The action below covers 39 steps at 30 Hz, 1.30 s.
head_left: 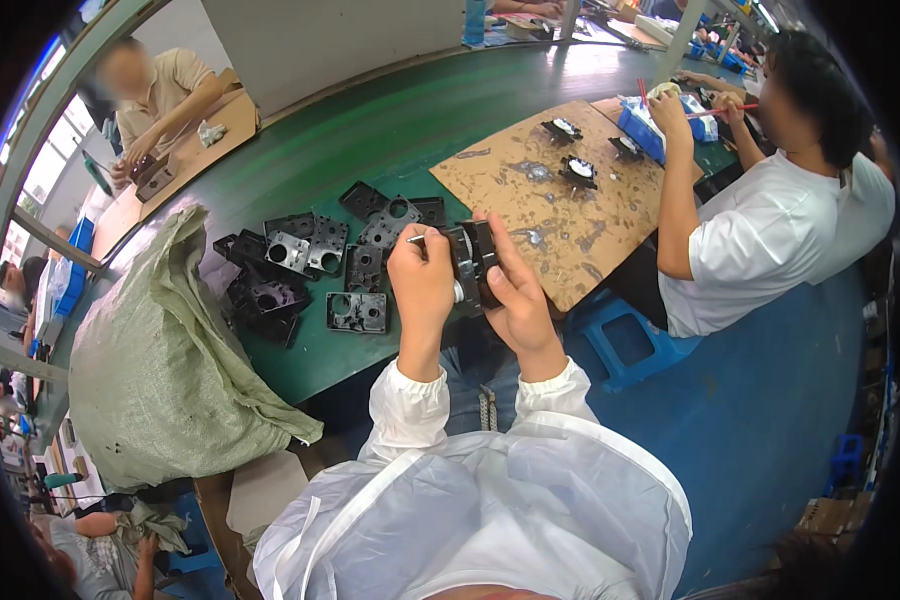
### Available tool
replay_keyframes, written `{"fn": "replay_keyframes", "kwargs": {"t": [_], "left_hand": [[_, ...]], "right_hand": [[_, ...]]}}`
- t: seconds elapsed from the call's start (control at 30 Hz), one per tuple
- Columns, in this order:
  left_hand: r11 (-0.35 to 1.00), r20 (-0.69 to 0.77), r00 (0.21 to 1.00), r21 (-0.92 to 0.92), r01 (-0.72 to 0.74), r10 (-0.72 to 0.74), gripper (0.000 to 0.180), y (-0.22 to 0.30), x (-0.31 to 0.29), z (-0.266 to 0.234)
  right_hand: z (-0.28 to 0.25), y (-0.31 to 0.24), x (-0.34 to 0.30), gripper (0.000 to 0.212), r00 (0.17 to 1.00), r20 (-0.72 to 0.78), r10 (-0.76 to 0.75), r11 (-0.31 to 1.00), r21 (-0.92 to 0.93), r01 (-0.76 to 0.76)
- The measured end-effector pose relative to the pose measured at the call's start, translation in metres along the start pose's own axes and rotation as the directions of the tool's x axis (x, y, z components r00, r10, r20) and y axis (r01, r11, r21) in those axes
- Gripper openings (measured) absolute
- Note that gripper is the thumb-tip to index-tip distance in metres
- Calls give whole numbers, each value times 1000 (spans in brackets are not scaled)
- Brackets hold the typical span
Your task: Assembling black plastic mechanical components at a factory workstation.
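Observation:
In front of my body, above the table's near edge, I hold a black plastic housing [485, 250] with a round, silver-edged part on its left side. My left hand [422, 285] is closed around that left side, thumb on top, and a thin metal tip sticks out by the thumb. My right hand [518, 305] grips the housing from the right, fingers behind it and thumb in front. Whether the round part and the housing are joined, I cannot tell. Just left of my hands, similar black housings [358, 313] with round openings lie in a loose pile.
A green table [390, 120] carries a brown board [470, 170] with several black assemblies [578, 172]. At left bulges a pale green woven sack [160, 370]. A person in white [770, 230] works at right, near a blue bin [642, 130] and blue stool [630, 345]. Another person sits far left.

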<state>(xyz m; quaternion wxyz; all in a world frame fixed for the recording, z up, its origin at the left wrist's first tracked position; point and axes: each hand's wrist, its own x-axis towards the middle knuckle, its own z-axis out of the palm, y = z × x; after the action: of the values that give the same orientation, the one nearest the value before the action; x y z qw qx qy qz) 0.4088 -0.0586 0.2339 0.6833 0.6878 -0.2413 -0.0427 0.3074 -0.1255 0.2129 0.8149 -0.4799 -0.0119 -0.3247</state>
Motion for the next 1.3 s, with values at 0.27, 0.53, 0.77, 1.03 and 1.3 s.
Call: {"fn": "replay_keyframes", "kwargs": {"t": [0.27, 0.53, 0.77, 1.03, 1.3], "left_hand": [[990, 97, 995, -138, 37, -24, 14, -7, 1, -1], [968, 420, 908, -231, 102, 4, 57, -7, -10, -6], [988, 295, 951, -149, -50, 93, 63, -7, 25, -3], [980, 189, 976, 184, 71, -106, 95, -32, 231, -43], [754, 34, 952, 620, 219, -305, 92, -91, 308, -81]], "right_hand": [[13, 2, -4, 64, 998, 26, -53, 988, -145, 56], [4, 11, 6, 70, 915, -132, -382, 819, -508, 268], [12, 10, 7, 70, 872, -42, -488, 660, -671, 338], [2, 20, -14, 44, 962, -126, -241, 807, -576, 127], [9, 29, 8, 46, 985, 73, -156, 392, -911, 130]]}}
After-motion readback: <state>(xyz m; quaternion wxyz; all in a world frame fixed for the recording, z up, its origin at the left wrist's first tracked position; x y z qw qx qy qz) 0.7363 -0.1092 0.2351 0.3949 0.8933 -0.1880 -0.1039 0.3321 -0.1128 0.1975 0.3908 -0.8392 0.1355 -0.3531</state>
